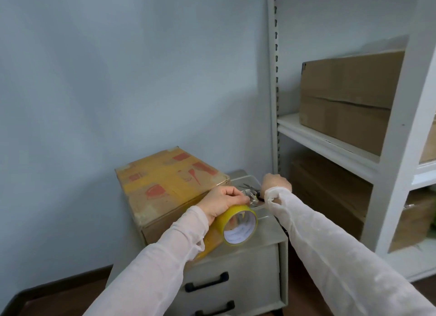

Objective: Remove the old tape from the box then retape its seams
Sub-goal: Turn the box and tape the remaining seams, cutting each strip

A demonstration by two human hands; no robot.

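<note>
Box: set on the left part of the drawer cabinet, against the wall; yellowish tape is seen across its top and corners, so the seams are judged partly covered. Whether that tape is old or new cannot be told.
Box axis: the top appears near square from here, so a long axis cannot be fixed; its near right edge runs roughly from seven to one o'clock.
Tape roll: held on edge at the box's near right corner, its open core turned toward five o'clock.
Left hand: curled over the roll, fingertips pinched at its upper rim. It is the nearer hand, with the box top lying at about ten o'clock from it.
Right hand: laid at the scissors on the cabinet top, at two o'clock from the roll. The fingers are hidden behind the wrist, so the grip cannot be told.
Coming move: a cut of the drawn tape is judged likely, the scissors being brought toward eight o'clock.
Surroundings: a white shelf unit at three o'clock, loaded with a brown carton.
</note>
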